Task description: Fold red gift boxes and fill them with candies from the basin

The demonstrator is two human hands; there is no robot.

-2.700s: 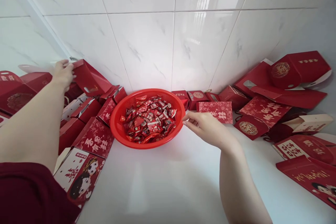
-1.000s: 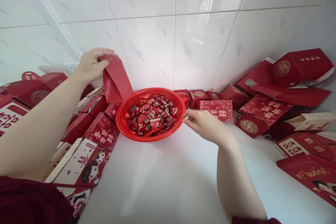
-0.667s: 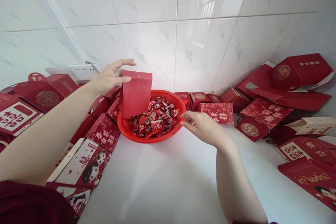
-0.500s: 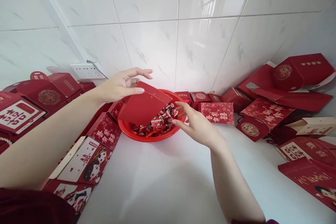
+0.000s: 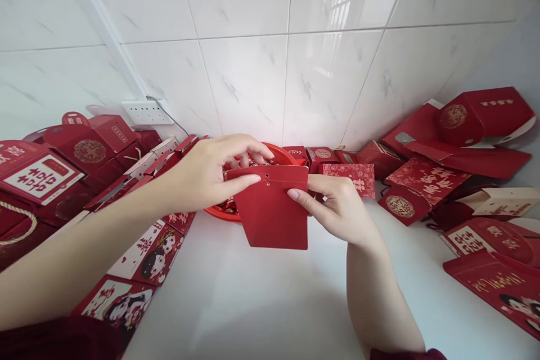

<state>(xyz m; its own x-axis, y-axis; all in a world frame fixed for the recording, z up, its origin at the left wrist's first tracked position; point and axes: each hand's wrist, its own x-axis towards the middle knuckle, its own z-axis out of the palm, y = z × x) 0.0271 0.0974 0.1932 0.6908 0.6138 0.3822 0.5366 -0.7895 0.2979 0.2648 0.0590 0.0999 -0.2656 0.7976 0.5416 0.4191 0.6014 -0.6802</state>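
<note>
Centrally, a red box (image 5: 278, 216), gripped by the fingers of the left hand (image 5: 214, 173) (top edge) and right hand (image 5: 342, 209) (side), partly hides a red basket (image 5: 223, 215). Below, a white tabletop (image 5: 253, 304); behind, marbled wall tiles (image 5: 244, 84) and a socket strip (image 5: 147, 113).

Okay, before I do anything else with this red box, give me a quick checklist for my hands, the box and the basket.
1. Left hand on the red box: ok, thumb on its near face.
2. Right hand gripping its right edge: ok.
3. Box's inside visible: not ok, hidden from this angle.
4. Box apart from the red basket: cannot tell, they overlap in view.
5. Wrapped sweets fully visible: not ok, partly covered.
</note>
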